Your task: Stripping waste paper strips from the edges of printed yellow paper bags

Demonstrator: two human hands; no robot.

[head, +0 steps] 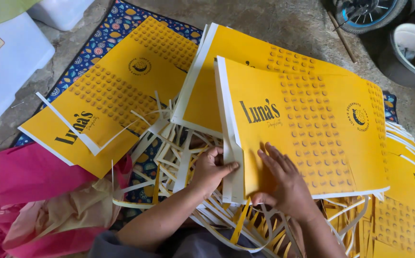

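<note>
Bottom centre of frame: left hand (pixel 211 169) gripping the white left edge of the top yellow printed sheet (pixel 308 129), thumb over the edge, fingers curled underneath, so clenched on the sheet's margin. Just right of it, right hand (pixel 281 179) pressed flat on the yellow face, fingers spread, palm down; nothing pinched, just holding the sheet down. Dark sleeve at bottom edge, barely in view.

Under both hands, bottom centre to bottom right: messy heap of paper strips (pixel 202 210), white and yellow offcuts, tangled, running under the sheet stack.

Lower left: pink plastic bag (pixel 35 191), crumpled, w/ pale tan paper bunched on it.

Lower right: more yellow sheets (pixel 408 191) fanned at the frame edge, partly under the top sheet.

Centre: held sheet sits on a stack of similar ones (pixel 226 67), white edges showing on the left side, dotted pattern and round emblem on the yellow.

Centre left: separate yellow sheet (pixel 117 91) lying tilted, a loose white strip across its lower corner. Patterned mat (pixel 117 19) beneath, blue w/ colourful shapes.

Upper left: white plastic container (pixel 7 71), another pale box behind it.

Upper right: grey basin (pixel 410 52) on the concrete floor; beside it, top edge, a bike wheel (pixel 370 12) w/ blue rim, and a thin stick (pixel 341 36) lying nr it.
</note>
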